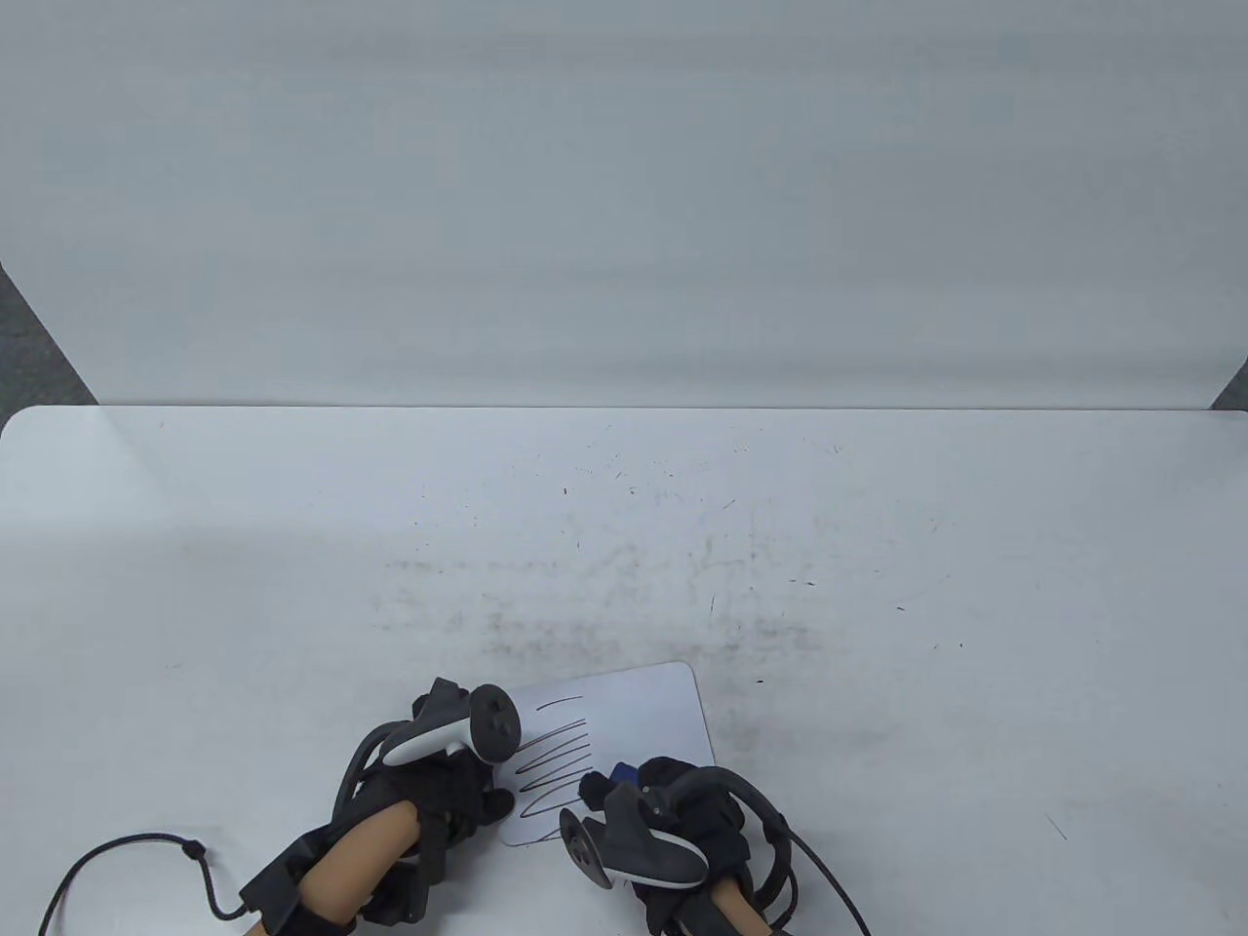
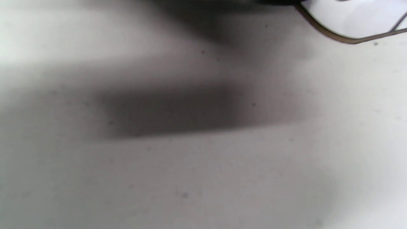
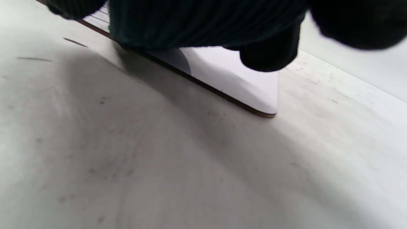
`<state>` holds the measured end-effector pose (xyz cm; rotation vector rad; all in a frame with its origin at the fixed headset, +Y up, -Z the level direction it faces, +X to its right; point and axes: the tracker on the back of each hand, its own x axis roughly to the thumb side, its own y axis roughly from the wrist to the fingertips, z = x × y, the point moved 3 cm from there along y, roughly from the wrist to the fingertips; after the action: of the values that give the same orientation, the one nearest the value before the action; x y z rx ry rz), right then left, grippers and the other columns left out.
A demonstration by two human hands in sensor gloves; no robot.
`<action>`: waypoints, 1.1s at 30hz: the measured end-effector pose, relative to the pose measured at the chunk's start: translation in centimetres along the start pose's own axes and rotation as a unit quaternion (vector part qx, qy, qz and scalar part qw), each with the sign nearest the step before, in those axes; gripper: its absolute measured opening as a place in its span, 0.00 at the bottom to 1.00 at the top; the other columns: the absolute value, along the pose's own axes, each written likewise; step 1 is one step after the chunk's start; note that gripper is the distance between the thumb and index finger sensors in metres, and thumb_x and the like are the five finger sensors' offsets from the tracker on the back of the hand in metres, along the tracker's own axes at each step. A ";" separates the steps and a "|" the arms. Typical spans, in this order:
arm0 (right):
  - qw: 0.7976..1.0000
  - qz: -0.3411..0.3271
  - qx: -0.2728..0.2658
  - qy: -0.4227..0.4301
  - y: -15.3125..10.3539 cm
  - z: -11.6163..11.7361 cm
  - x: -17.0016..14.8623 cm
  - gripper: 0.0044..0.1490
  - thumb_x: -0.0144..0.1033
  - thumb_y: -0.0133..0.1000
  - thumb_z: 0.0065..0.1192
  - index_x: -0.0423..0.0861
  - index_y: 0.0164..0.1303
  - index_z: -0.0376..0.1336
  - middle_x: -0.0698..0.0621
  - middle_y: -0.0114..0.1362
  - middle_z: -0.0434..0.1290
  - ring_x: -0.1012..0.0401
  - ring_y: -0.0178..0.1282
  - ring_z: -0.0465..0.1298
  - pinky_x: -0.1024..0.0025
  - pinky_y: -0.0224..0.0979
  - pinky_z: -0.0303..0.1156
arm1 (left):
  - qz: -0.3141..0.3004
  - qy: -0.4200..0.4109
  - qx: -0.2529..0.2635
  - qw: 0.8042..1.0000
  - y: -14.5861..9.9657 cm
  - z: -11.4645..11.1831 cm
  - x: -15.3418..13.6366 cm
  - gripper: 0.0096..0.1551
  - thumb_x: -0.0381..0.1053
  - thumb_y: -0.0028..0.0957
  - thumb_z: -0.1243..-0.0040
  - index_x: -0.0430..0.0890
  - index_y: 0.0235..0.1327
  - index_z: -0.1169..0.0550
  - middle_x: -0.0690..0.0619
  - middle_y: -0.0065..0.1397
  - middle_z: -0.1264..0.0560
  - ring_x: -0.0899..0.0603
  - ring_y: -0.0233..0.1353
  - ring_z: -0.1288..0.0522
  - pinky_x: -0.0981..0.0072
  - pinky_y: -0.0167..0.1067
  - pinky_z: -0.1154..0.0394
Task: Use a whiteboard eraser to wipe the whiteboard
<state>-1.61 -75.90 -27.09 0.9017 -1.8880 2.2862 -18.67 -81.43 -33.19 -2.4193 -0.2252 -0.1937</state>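
A small whiteboard [image 1: 639, 707] with black zigzag scribbles [image 1: 556, 765] lies flat on the white table [image 1: 877, 585], near the front edge. The left hand [image 1: 444, 770] presses on its left side. The right hand [image 1: 673, 809] holds a dark eraser [image 3: 203, 25] down on the board's lower right part.

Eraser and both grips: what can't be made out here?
- Eraser: table view shows only a blue bit under the right hand; right wrist view shows a dark ribbed mass, unclear.
- Left hand: tracker hides its fingers on the whiteboard; left wrist view is blurred.
- Whiteboard's near edge: hidden by both hands.
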 end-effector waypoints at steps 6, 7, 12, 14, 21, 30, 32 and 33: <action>1.000 0.013 -0.008 0.008 2.5 -0.4 -0.6 0.39 0.59 0.43 0.50 0.71 0.67 0.45 0.36 0.66 0.66 0.44 0.51 0.74 0.53 0.38 0.77 | -0.001 -0.001 -0.002 1.000 0.0 0.0 0.0 0.56 0.58 0.48 0.59 0.45 0.63 0.79 0.31 0.69 0.83 0.19 0.69 0.80 0.22 0.66 0.70; 1.000 0.016 -0.010 0.008 2.9 -0.5 -0.7 0.39 0.59 0.43 0.50 0.71 0.66 0.45 0.36 0.66 0.66 0.44 0.51 0.74 0.53 0.37 0.77 | -0.001 -0.001 -0.002 1.000 0.0 0.0 0.0 0.56 0.58 0.48 0.59 0.45 0.63 0.79 0.31 0.69 0.83 0.19 0.69 0.80 0.22 0.66 0.70; 0.999 0.038 -0.013 0.018 6.0 -1.1 -1.5 0.39 0.59 0.43 0.50 0.71 0.66 0.46 0.36 0.66 0.66 0.44 0.51 0.74 0.53 0.38 0.76 | -0.002 -0.001 -0.002 1.000 0.0 0.0 0.0 0.56 0.58 0.48 0.60 0.45 0.63 0.79 0.31 0.69 0.83 0.19 0.69 0.80 0.22 0.66 0.70; 0.999 0.047 -0.014 0.021 7.2 -1.3 -1.7 0.39 0.59 0.43 0.50 0.71 0.66 0.46 0.36 0.66 0.66 0.44 0.51 0.74 0.53 0.38 0.76 | -0.001 0.000 -0.001 1.000 0.0 0.0 0.0 0.56 0.58 0.48 0.60 0.45 0.63 0.79 0.31 0.69 0.83 0.19 0.69 0.80 0.22 0.66 0.70; 0.996 0.072 -0.022 0.039 10.4 -1.8 -2.6 0.39 0.59 0.43 0.50 0.71 0.66 0.46 0.36 0.66 0.66 0.44 0.51 0.75 0.53 0.37 0.76 | -0.002 -0.001 -0.002 1.000 0.0 0.0 0.0 0.56 0.58 0.48 0.60 0.45 0.63 0.79 0.31 0.69 0.83 0.19 0.69 0.81 0.22 0.66 0.70; 0.998 0.053 -0.013 0.029 8.1 -0.7 -1.5 0.39 0.59 0.44 0.50 0.71 0.66 0.46 0.36 0.65 0.66 0.44 0.51 0.74 0.53 0.37 0.77 | 0.002 0.001 0.000 1.000 0.0 0.0 -0.1 0.56 0.58 0.47 0.60 0.45 0.63 0.79 0.32 0.69 0.82 0.20 0.70 0.80 0.23 0.67 0.70; 0.999 0.041 -0.008 0.023 6.6 -0.4 -1.0 0.39 0.59 0.44 0.50 0.70 0.67 0.46 0.35 0.66 0.66 0.44 0.51 0.74 0.53 0.37 0.77 | 0.002 0.001 0.000 1.000 0.0 0.0 0.0 0.56 0.58 0.47 0.60 0.45 0.63 0.78 0.31 0.69 0.82 0.20 0.70 0.80 0.23 0.67 0.70; 0.999 0.032 -0.005 0.018 5.6 -0.2 -0.7 0.39 0.59 0.43 0.50 0.70 0.67 0.46 0.35 0.66 0.66 0.44 0.51 0.74 0.53 0.37 0.77 | 0.002 0.002 0.000 1.000 0.0 0.0 0.0 0.56 0.58 0.47 0.60 0.45 0.63 0.78 0.31 0.69 0.82 0.20 0.70 0.80 0.23 0.67 0.70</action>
<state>-3.28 -76.94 -32.36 0.8036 -1.9386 2.3106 -18.72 -81.43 -33.19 -2.4186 -0.2189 -0.1967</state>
